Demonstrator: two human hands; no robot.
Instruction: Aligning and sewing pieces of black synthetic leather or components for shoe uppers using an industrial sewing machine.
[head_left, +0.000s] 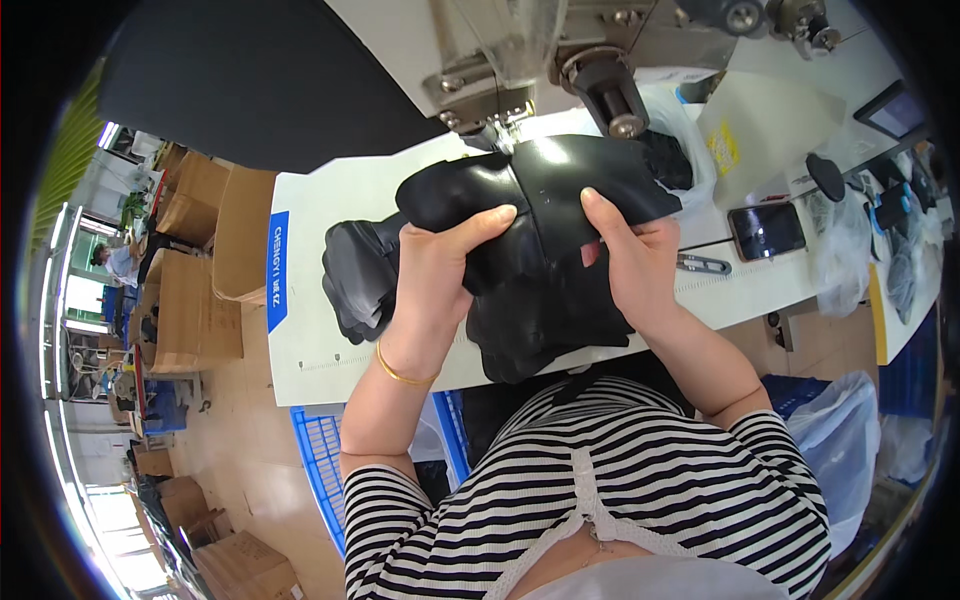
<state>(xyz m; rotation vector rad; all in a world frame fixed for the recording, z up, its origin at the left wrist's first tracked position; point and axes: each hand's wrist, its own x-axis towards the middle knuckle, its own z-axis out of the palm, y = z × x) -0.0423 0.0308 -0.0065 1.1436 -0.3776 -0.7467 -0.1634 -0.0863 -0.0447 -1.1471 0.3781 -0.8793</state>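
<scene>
a black sheet (550, 222) is held in the upper middle of the frame, over the pale counter (298, 345), with a raised seam running down through it and its upper edge close below the sewing machine (680, 45). the left hand (437, 255) has it from the left side, thumb laid along the top and pointing at the seam; the other fingers are mostly hidden, so how far they curl cannot be told. the right hand (640, 265) grips the right part, thumb pressed flat on top and fingers bent in below, a bit of fingertip showing under the thumb. both hands are closed on the sheet, thumbs apart, one on each side of the seam.

more black material (540, 315) hangs in folds below, toward the counter's near edge. a dark grey bundle (358, 282) sits just left of the left wrist, which wears a thin gold bracelet (405, 375). to the right of the right hand lie a small metal tool (705, 264) and, farther right, a dark phone (767, 231). cardboard boxes (240, 235) stand at the left of the frame, and a blue crate (320, 455) is under the counter at lower left.
</scene>
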